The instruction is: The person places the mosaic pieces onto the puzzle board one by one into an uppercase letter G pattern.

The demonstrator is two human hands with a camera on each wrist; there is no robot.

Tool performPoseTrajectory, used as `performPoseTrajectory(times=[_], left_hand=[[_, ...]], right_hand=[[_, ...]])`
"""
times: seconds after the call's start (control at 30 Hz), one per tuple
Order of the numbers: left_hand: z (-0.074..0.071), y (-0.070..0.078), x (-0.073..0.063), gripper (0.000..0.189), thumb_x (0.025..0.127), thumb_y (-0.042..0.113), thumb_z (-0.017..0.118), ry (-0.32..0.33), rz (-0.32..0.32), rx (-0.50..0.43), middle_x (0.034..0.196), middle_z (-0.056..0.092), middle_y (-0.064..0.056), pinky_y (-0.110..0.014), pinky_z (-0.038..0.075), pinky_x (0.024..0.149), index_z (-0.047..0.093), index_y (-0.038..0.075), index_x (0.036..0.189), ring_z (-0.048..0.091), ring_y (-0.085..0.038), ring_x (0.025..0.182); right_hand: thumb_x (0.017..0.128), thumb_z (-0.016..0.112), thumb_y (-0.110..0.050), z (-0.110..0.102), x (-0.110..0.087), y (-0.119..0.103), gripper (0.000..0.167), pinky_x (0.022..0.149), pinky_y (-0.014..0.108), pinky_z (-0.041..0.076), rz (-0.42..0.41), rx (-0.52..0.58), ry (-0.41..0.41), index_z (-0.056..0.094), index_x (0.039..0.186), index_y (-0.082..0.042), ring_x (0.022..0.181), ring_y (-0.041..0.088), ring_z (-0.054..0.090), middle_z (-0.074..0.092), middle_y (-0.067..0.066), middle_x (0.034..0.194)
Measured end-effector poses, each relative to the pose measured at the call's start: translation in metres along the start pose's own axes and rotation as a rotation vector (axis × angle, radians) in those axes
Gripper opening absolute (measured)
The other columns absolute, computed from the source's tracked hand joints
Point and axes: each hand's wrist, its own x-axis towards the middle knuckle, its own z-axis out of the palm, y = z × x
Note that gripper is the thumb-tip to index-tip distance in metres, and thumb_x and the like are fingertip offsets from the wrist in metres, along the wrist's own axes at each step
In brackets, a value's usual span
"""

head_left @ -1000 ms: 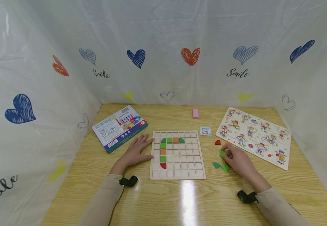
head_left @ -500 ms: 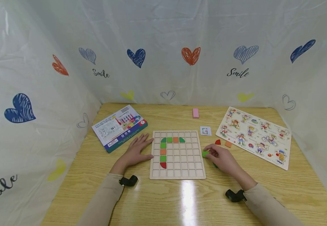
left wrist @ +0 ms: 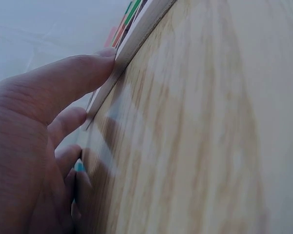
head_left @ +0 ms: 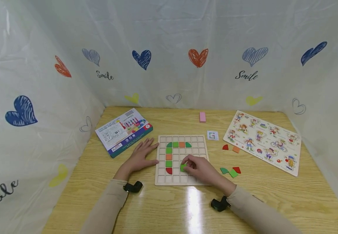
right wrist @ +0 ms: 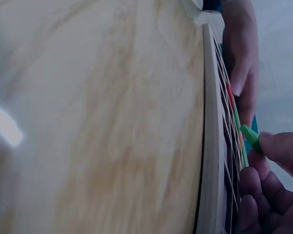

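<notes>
A wooden grid board point(head_left: 163, 179) lies mid-table in the head view, with green, orange and red tiles set along its upper row and left column. My right hand point(head_left: 199, 168) is over the board's lower middle and pinches a green square tile point(head_left: 183, 167) between thumb and fingers. In the right wrist view that green tile point(right wrist: 251, 138) tilts close over the grid. My left hand point(head_left: 141, 156) lies on the table with fingers spread, its thumb and fingertips at the board's left edge. The left wrist view shows the thumb point(left wrist: 83, 73) touching that edge.
Right of the board lie a dark green quarter piece point(head_left: 224, 170), a green square point(head_left: 233, 173), two red quarter pieces point(head_left: 225, 147) and an orange square point(head_left: 236, 149). A pattern card point(head_left: 212, 135), pink block point(head_left: 202, 117), picture puzzle point(head_left: 262, 139) and box point(head_left: 123, 131) stand around it.
My right hand has picked the green square from the loose pieces and carried it left over the board. The left hand has stayed at the board's edge.
</notes>
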Motion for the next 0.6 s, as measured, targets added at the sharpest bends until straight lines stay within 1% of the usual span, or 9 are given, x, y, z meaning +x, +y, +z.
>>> performPoseTrajectory(times=[0.13, 0.27, 0.37, 0.5, 0.6], left_hand=[[0.000, 0.000, 0.001, 0.085, 0.092, 0.054, 0.069, -0.001, -0.002, 0.011, 0.171, 0.011, -0.006, -0.048, -0.003, 0.126, 0.032, 0.023, 0.162, -0.001, -0.026, 0.157], [0.001, 0.001, 0.001, 0.084, 0.093, 0.052, 0.070, 0.002, 0.002, 0.013, 0.171, 0.011, -0.007, -0.048, -0.003, 0.126, 0.032, 0.022, 0.161, 0.000, -0.027, 0.157], [0.000, 0.001, 0.001, 0.084, 0.093, 0.051, 0.070, 0.005, 0.004, 0.012, 0.171, 0.011, -0.008, -0.048, -0.003, 0.126, 0.033, 0.021, 0.161, 0.000, -0.028, 0.157], [0.000, 0.001, 0.001, 0.083, 0.092, 0.051, 0.070, 0.009, 0.002, 0.008, 0.171, 0.012, -0.008, -0.048, -0.003, 0.126, 0.033, 0.021, 0.161, 0.000, -0.028, 0.157], [0.001, 0.001, 0.001, 0.083, 0.092, 0.051, 0.070, 0.007, 0.000, 0.008, 0.171, 0.012, -0.008, -0.048, -0.003, 0.125, 0.033, 0.021, 0.161, 0.000, -0.028, 0.157]], right_hand=[[0.098, 0.070, -0.020, 0.014, 0.006, -0.007, 0.008, 0.063, 0.022, 0.048, -0.044, -0.046, -0.007, 0.069, 0.105, -0.022, 0.067, 0.002, 0.053, 0.058, -0.015, 0.077], [0.097, 0.070, -0.020, 0.021, 0.009, -0.012, 0.007, 0.063, 0.023, 0.047, -0.072, -0.117, -0.009, 0.070, 0.104, -0.021, 0.067, 0.001, 0.051, 0.056, -0.015, 0.078], [0.095, 0.073, -0.021, 0.023, 0.010, -0.014, 0.011, 0.068, 0.025, 0.048, -0.072, -0.161, -0.016, 0.071, 0.106, -0.020, 0.072, 0.003, 0.052, 0.057, -0.014, 0.083], [0.092, 0.076, -0.021, 0.022, 0.008, -0.014, 0.018, 0.075, 0.027, 0.049, -0.074, -0.181, -0.034, 0.073, 0.109, -0.019, 0.081, 0.005, 0.053, 0.059, -0.011, 0.092], [0.093, 0.075, -0.022, 0.021, 0.008, -0.014, 0.022, 0.073, 0.026, 0.049, -0.094, -0.190, -0.037, 0.073, 0.115, -0.018, 0.080, 0.005, 0.052, 0.059, -0.010, 0.092]])
